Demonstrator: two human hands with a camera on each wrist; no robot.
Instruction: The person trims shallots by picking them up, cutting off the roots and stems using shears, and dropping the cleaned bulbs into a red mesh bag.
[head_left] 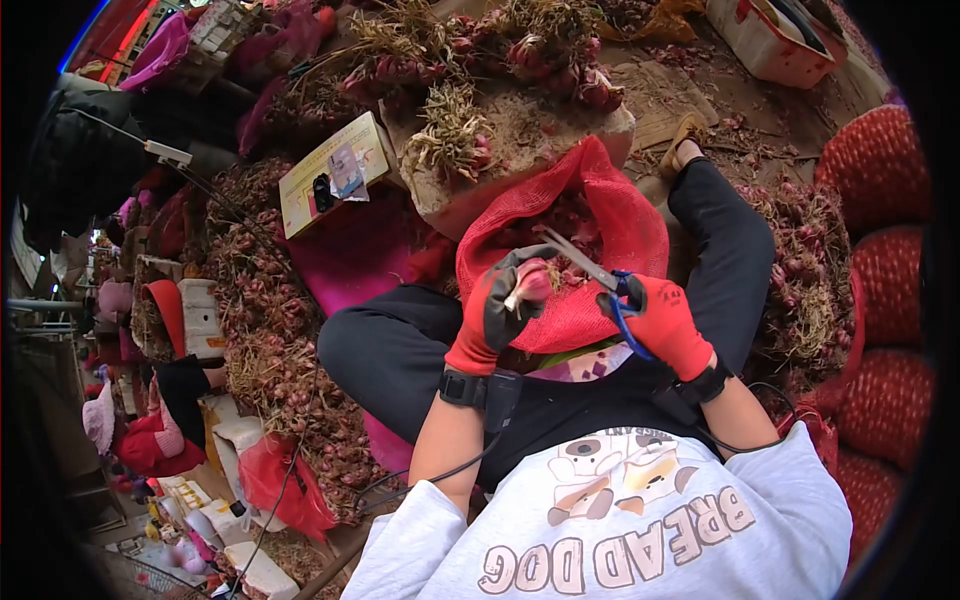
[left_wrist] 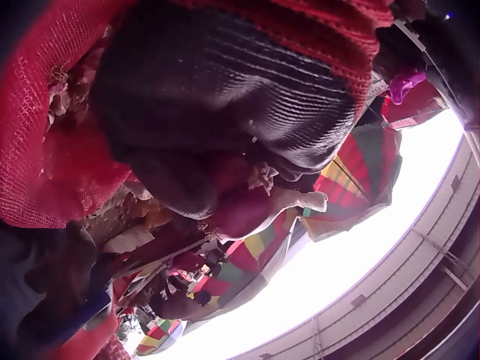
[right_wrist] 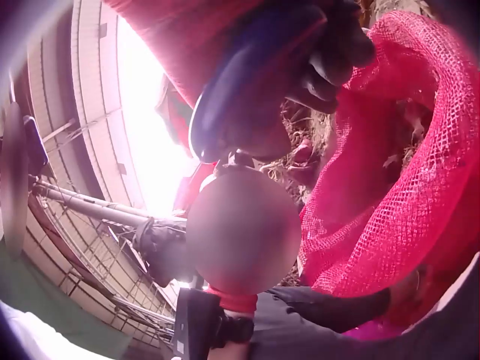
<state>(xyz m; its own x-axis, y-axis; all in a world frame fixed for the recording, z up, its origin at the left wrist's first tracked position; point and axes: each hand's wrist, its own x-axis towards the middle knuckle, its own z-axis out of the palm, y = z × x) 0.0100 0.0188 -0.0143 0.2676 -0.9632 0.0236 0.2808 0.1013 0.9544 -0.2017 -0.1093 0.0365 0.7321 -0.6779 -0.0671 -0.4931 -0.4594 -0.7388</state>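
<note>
My left hand [head_left: 486,318], in a red and black glove, holds a shallot [head_left: 535,284] above the mouth of a red mesh bag [head_left: 642,205]. In the left wrist view, the short pale stalk of the bulb sticks out past the dark glove fingers. My right hand [head_left: 668,322], gloved the same way, grips scissors [head_left: 627,300] by their blue handles. The blades stand apart and point up and left, over the bag and just beyond the bulb. Loose shallots lie inside the bag, which sits between the legs.
Bunches of dried shallots [head_left: 450,130] lie on a block [head_left: 440,195] ahead. A yellowish box [head_left: 305,190] with small items on it stands to the left. Shallot heaps [head_left: 265,340] spread left and right. Filled red mesh sacks [head_left: 885,300] line the right side.
</note>
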